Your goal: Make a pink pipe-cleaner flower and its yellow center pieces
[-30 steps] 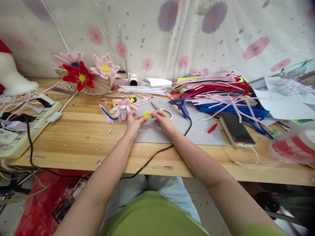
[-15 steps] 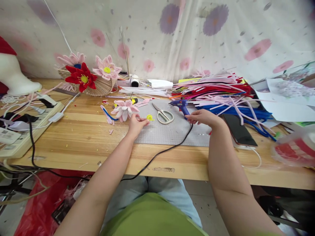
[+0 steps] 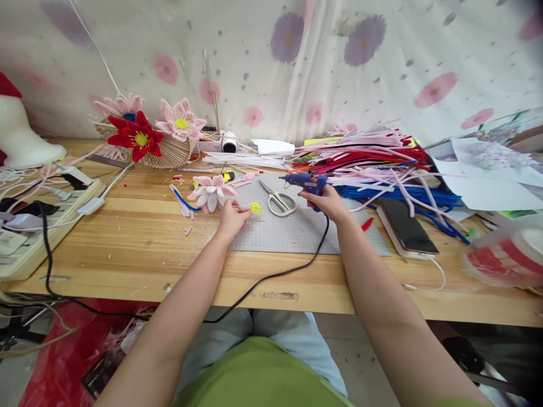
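My right hand (image 3: 328, 202) is wrapped around the grip of the blue glue gun (image 3: 306, 181), its nozzle pointing left toward the middle of the grey cutting mat (image 3: 292, 229). My left hand (image 3: 231, 217) rests on the mat's left edge, fingertips pinching the small yellow coil (image 3: 254, 207), which lies flat on the mat just left of the scissors (image 3: 278, 200). The coil looks light and soft, likely fuzzy wire that will squash or unwind if squeezed hard, so I judge its outer rim the best place to hold it, clear of where glue would land. The gun seems light but stiff, and its black cord (image 3: 297, 265) trails off the worktop's near edge toward my lap, where it could drag. A pink flower (image 3: 211, 191) sits just beside my left hand, with loose scraps around it. To the right, a heap of pipe cleaners (image 3: 382, 161) and a phone (image 3: 405, 221) crowd the mat's far corner. The open room is the bare near part of the mat and the wooden worktop (image 3: 139, 237) to the left.
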`<state>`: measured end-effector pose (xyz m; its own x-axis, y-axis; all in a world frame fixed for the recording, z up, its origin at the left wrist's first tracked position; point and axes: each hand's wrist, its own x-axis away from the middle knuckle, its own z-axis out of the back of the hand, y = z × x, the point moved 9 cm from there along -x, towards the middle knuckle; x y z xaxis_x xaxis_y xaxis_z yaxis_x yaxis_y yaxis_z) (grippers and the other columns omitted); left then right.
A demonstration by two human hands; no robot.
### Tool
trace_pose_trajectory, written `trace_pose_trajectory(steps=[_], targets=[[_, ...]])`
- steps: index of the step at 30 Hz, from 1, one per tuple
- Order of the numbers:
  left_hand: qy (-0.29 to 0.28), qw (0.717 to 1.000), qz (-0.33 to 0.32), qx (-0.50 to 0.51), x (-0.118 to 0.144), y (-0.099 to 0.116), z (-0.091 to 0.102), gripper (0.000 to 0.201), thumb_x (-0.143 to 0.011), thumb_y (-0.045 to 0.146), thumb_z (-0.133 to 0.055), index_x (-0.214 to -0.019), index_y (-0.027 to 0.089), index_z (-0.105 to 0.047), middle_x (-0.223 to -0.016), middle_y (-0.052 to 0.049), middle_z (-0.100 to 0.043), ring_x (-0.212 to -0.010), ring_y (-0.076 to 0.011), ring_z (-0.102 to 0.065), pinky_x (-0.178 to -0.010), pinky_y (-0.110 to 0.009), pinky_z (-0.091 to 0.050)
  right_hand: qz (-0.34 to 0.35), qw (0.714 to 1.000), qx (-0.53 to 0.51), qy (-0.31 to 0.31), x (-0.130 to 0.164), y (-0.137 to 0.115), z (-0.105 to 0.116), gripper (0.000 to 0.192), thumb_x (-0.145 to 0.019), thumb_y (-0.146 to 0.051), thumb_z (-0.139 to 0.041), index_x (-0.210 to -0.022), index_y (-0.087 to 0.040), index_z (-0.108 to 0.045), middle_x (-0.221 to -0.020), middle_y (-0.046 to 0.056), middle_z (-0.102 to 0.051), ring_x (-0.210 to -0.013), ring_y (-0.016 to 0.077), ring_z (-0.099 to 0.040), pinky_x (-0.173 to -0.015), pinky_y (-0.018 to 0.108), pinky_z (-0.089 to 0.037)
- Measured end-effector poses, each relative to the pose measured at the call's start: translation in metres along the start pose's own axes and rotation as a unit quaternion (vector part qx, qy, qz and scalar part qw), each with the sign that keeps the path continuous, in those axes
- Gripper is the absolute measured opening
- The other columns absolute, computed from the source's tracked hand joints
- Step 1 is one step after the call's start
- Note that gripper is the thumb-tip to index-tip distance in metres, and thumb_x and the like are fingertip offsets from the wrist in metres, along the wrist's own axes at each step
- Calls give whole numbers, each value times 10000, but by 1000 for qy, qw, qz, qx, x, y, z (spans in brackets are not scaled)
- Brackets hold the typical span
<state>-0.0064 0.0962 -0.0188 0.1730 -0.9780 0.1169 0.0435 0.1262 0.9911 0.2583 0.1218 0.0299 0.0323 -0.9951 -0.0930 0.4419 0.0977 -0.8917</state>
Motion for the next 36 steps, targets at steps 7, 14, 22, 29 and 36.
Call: trace_pose_trajectory(steps=[7,14,22,29,36], targets=[[0,1000,7,8,1,2,1,500,-508,160,-712,-823,202,-326,-590,66,-579,-328,-49,-408,-340,-174,-297,2,988,24,-153,21,-30,-43,403,-612,-520,-664,-739,-143,-600,-483,-31,-461,-423,62,-373,-400,214,-289],[0,1000,8,8,2,1,0,509,-499,156,-714,-808,205,-312,-588,68,-585,-326,-48,-417,-341,-172,-303,28,984,66,-163,20,-30,-56,420,-632,-510,-648,-850,-151,-640,-563,-7,-538,-490,85,-431,-480,230,-374],[-4,1000,10,-2,3,3,-1,516,-499,153,-715,-811,206,-307,-589,74,-585,-333,-52,-424,-355,-185,-340,64,978,93,-174,19,-30,-63,422,-650,-495,-645,-912,-164,-653,-696,19,-623,-627,132,-536,-628,266,-433],[-5,1000,7,-3,4,3,-1,524,-488,168,-728,-800,209,-309,-576,84,-573,-325,-49,-418,-350,-176,-327,58,980,82,-173,19,-28,-63,417,-648,-507,-641,-897,-172,-654,-707,26,-630,-616,136,-531,-598,260,-424],[-5,1000,11,-16,5,5,-1,518,-479,170,-729,-789,208,-316,-575,82,-574,-326,-49,-420,-352,-175,-310,60,981,73,-168,17,-25,-64,417,-629,-516,-653,-873,-177,-654,-705,20,-624,-613,135,-526,-595,262,-417]])
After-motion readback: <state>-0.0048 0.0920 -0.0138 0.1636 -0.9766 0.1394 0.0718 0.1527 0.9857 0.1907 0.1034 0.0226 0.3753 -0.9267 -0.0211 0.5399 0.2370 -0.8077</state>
